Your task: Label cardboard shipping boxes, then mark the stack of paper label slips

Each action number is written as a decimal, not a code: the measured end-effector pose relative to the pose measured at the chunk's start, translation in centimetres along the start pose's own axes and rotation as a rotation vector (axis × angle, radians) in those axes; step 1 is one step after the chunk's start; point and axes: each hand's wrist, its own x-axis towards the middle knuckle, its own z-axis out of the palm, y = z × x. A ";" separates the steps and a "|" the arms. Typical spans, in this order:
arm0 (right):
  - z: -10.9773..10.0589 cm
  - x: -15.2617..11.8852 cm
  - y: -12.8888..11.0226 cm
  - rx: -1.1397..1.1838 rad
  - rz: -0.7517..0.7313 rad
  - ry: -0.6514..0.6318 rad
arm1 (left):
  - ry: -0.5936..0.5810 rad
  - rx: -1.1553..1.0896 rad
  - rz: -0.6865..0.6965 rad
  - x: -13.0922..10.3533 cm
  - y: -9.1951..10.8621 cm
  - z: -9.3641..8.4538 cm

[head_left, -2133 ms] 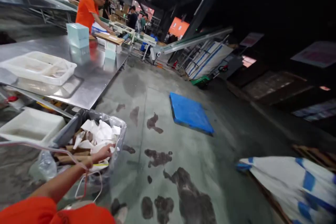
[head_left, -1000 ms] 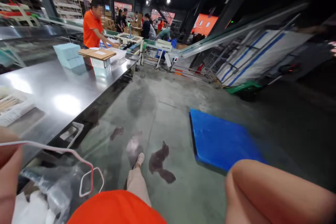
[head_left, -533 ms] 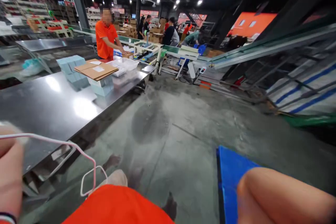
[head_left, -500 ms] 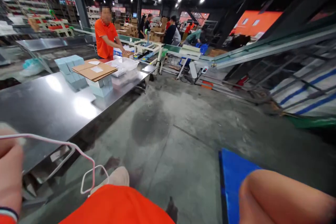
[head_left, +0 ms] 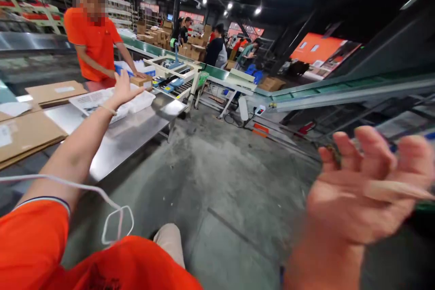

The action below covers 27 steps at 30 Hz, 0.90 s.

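Observation:
My left arm stretches forward over the metal table (head_left: 118, 147). My left hand (head_left: 123, 88) is open in front of a white plastic basket (head_left: 144, 102), its fingers extended; I cannot tell whether it touches the rim. Up on the right, my right hand (head_left: 360, 190) is raised, palm showing, with the fingers apart and loosely bent and nothing in it. Flat cardboard pieces (head_left: 30, 138) lie on the table left of my left forearm. Beyond the basket, a co-worker in an orange shirt (head_left: 91, 47) has a hand at a small cardboard box (head_left: 142, 81).
A roller conveyor machine (head_left: 176, 81) stands past the table's far end, joined to a green belt (head_left: 217, 72). An inclined conveyor (head_left: 322, 93) rises on the right. A white cable (head_left: 115, 206) hangs before me. Other people (head_left: 215, 50) and stacked cartons (head_left: 159, 36) are farther back.
I have come closer to the basket and the co-worker. My left arm has reached forward over the table, and my right hand has risen into view. The blue panel at lower right has mostly left view.

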 end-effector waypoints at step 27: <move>69.4 60.0 86.3 -0.222 0.322 -0.276 | 0.051 0.177 -0.846 70.3 -27.4 43.8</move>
